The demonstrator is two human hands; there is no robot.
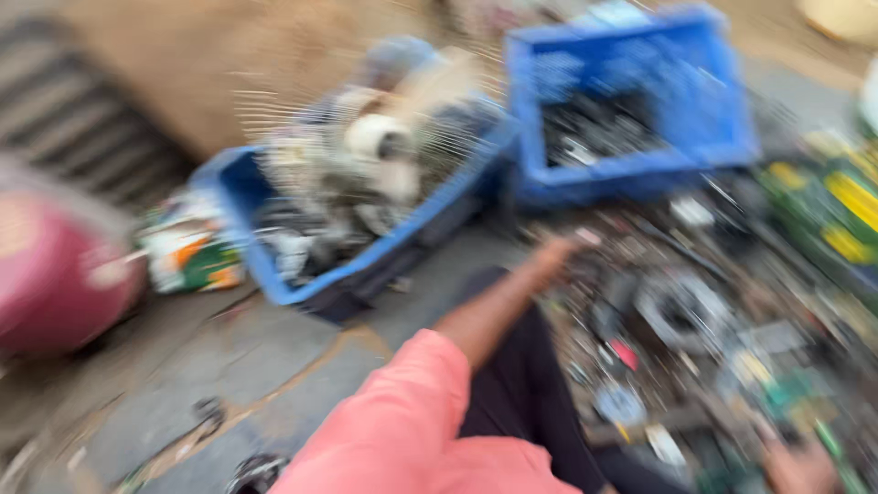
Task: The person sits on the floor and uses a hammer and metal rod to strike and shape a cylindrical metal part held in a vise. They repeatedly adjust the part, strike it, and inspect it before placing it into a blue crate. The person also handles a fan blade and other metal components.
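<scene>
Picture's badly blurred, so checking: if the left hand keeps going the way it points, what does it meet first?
Probably the right blue crate; the left hand points up-right over scattered metal parts, but blur hides depth.

Blurred heap of small metal parts (681, 316) spread on the ground, grey and dark, just below the right-hand blue crate (631, 101); details unreadable.

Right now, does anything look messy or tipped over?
Yes. The nearer blue crate sits tilted on the ground, piled with fan parts and a wire guard sticking out. Small metal scraps lie scattered loose where the left hand reaches. The picture is blurred, so finer damage cannot be told.
</scene>
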